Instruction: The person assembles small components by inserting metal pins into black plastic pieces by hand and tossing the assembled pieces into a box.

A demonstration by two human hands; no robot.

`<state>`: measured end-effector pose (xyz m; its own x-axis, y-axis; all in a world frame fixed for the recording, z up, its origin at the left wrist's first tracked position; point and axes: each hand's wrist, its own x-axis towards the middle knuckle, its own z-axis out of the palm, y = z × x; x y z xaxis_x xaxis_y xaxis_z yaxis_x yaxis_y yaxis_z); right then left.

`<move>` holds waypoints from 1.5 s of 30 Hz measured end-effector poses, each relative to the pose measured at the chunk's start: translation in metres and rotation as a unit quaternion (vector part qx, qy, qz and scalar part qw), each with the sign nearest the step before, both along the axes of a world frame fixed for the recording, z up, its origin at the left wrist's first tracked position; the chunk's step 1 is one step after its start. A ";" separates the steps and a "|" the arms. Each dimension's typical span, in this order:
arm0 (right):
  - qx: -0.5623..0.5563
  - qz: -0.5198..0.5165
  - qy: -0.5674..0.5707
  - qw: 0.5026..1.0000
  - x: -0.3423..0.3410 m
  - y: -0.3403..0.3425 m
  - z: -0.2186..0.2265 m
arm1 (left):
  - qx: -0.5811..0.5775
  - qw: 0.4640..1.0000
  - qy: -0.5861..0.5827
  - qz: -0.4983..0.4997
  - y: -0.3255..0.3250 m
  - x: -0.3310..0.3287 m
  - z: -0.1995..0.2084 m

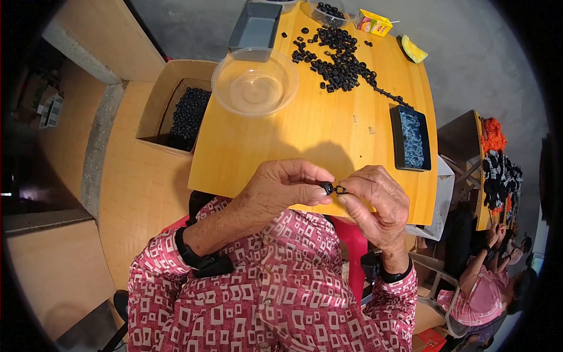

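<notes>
Both my hands meet over the near edge of the yellow wooden table (234, 155). Between the thumb and fingers of my left hand (267, 188) is a small round black part (326, 188). My right hand (378, 202) pinches a small black looped piece (341, 190), its tip turned toward the round part. The two pieces touch or nearly touch; I cannot tell whether they are joined. Further back on the table lies a loose pile of small black parts (341, 73), with a string of them trailing right toward a black tray (400, 154) of tiny pale-blue pieces.
A clear round bowl (253, 91) and a grey tray (255, 29) stand at the back left. Left of the table, a cardboard box (153, 114) holds black parts. A yellow drink carton (374, 23) and a fruit slice (414, 49) lie behind. Another person (482, 299) sits at right.
</notes>
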<state>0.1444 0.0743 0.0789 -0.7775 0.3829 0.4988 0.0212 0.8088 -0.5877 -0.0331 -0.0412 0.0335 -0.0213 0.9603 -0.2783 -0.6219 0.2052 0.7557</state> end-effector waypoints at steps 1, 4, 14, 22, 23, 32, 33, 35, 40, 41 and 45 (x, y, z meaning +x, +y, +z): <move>0.004 0.001 -0.003 1.000 0.000 0.000 0.000 | -0.002 1.000 -0.001 -0.001 0.000 0.000 0.000; 0.016 0.008 -0.016 1.000 -0.001 -0.001 0.002 | 0.002 1.000 0.003 -0.005 0.000 0.000 0.001; 0.050 0.014 -0.032 0.998 -0.002 -0.001 0.002 | 0.009 0.999 0.033 -0.028 0.000 -0.002 0.001; -0.009 0.006 -0.034 0.999 -0.003 -0.001 -0.007 | -0.004 1.000 -0.029 -0.002 0.000 0.001 -0.007; -0.009 0.007 -0.034 0.999 -0.003 -0.001 -0.011 | -0.004 1.000 -0.029 -0.002 0.000 0.001 -0.008; 0.039 0.026 -0.026 0.999 -0.003 -0.002 -0.020 | -0.017 0.998 -0.050 -0.017 -0.001 0.003 -0.014; 0.048 0.014 -0.019 0.999 -0.003 -0.004 -0.021 | -0.020 0.999 -0.041 -0.013 -0.001 0.004 -0.014; 0.057 0.003 -0.011 0.998 -0.004 -0.008 -0.027 | -0.023 0.999 -0.031 -0.008 0.000 0.005 -0.017; 0.104 -0.050 0.001 0.993 -0.006 -0.014 -0.032 | -0.034 0.999 -0.018 0.002 0.001 0.007 -0.022; 0.104 -0.049 0.001 0.993 -0.007 -0.015 -0.031 | -0.034 0.999 -0.017 0.002 0.001 0.006 -0.021; 0.122 -0.065 -0.015 0.990 -0.007 -0.018 -0.031 | -0.047 0.998 0.015 -0.025 0.003 0.000 -0.013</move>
<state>0.1371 0.0565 0.0478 -0.7456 0.3503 0.5670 0.1478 0.9165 -0.3718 -0.0334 -0.0377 0.0205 0.0167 0.9298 -0.3678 -0.5865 0.3070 0.7495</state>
